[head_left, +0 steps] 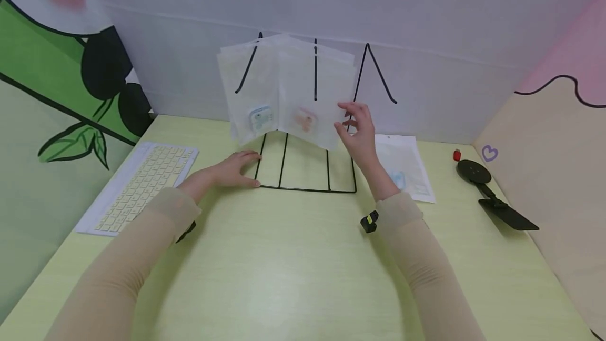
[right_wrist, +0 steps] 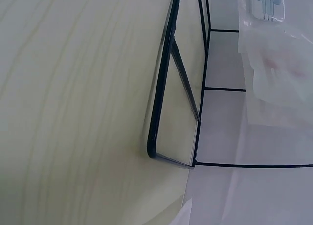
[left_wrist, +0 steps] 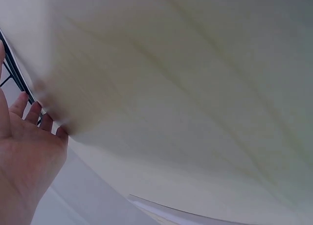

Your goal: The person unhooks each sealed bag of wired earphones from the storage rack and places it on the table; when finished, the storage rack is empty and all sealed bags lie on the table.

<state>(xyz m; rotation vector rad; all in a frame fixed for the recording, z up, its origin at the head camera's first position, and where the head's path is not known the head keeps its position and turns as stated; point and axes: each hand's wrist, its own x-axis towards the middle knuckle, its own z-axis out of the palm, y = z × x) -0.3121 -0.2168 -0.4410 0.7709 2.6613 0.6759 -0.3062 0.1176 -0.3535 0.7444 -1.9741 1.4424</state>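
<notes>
A black wire display rack stands on the table, with hooks along its top. Two groups of translucent white pouches hang side by side from its left and middle hooks. The left pouch shows pale blue earphones in a case, and the middle pouch shows reddish contents. My left hand rests against the rack's left base bar, thumb at the front corner. Beside the middle pouch's right edge is my right hand, fingers loosely bent and thumb apart from them. In the right wrist view, the rack and pouches appear without the hand.
Another white pouch lies flat on the table, right of the rack. A white keyboard sits at the left. Toward the right edge are a small red object and a black folding stand. The rack's right hook holds no pouch.
</notes>
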